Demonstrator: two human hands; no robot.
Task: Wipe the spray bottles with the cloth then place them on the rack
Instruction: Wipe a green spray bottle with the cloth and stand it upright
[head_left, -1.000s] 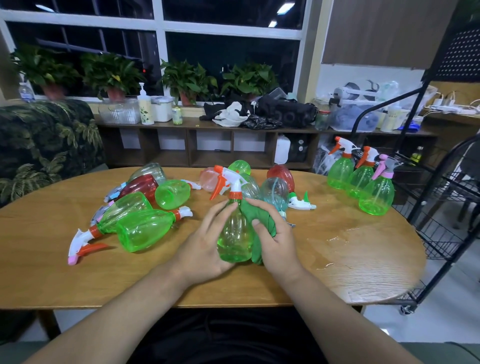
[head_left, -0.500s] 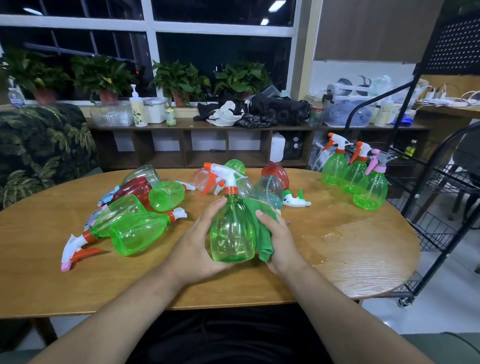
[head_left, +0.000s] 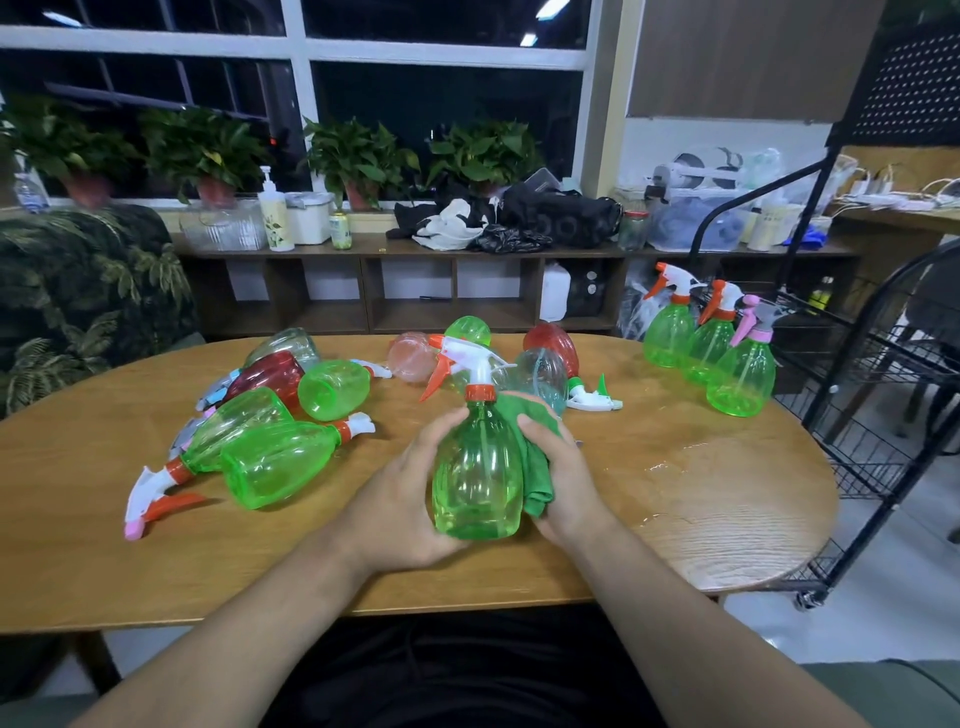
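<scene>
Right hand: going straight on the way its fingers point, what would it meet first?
The right hand would meet the green cloth it grips, then, probably directly behind it, the green spray bottle.

Nothing here can be read as words or numbers. The pump bottle (head_left: 275, 218) on the low shelf (head_left: 571, 253) carries a printed front (a leafy pattern, as far as it shows), but any lettering on it is too small to make out. The small can (head_left: 340, 232) beside it has a pale green label, blurred beyond reading. The water bottle (head_left: 28, 189) at the far left has a band round it, also illegible. The spray bottle (head_left: 478, 478) nearest the camera is plain clear green plastic.
</scene>
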